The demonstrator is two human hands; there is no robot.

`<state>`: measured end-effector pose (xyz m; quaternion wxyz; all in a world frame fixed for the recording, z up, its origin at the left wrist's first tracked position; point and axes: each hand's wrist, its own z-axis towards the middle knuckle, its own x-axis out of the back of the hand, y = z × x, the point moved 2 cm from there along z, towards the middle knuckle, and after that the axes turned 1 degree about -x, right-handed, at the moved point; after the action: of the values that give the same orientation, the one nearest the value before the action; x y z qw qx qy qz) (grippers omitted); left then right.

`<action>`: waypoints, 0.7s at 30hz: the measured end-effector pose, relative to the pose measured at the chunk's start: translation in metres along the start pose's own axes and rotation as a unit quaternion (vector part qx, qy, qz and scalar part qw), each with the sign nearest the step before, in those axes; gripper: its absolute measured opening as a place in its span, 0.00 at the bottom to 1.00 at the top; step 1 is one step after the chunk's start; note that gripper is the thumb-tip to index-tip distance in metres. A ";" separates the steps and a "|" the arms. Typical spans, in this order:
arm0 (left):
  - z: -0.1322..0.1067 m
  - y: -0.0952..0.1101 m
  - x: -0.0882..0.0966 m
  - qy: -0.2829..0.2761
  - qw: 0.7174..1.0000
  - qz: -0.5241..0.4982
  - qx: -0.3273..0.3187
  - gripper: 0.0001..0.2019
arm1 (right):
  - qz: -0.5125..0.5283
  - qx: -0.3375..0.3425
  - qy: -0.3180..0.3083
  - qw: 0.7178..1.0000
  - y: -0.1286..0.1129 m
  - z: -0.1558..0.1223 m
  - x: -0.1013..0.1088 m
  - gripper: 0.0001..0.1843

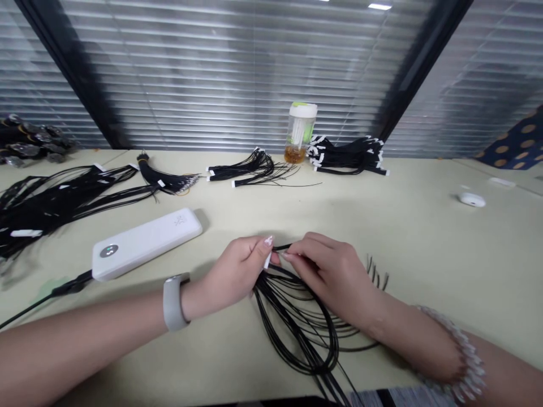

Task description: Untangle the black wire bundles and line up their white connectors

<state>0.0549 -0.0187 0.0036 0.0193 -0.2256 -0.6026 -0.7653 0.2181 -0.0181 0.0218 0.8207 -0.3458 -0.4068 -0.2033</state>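
In the head view, my left hand is closed around a white connector at the end of a bundle of black wires. The wires loop down in front of me and run past the table's near edge. Close beside it, my right hand pinches a thin wire end right by the connector. Its fingertips hide most of that end. Several loose wire ends stick out beyond my right hand.
A white power bank with a black cable lies at left, before black wire bundles. At the back are more wires, a drink bottle and a stack of wires with white connectors. A white earbud case lies right.
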 end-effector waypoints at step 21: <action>0.000 0.003 0.002 -0.028 0.997 -0.039 0.065 0.19 | -0.001 0.003 0.000 1.000 0.000 0.003 0.000 0.10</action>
<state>0.0537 -0.0190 0.0070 -0.0127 -0.2216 -0.6599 -0.7178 0.2169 -0.0158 0.0228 0.8215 -0.3430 -0.4076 -0.2032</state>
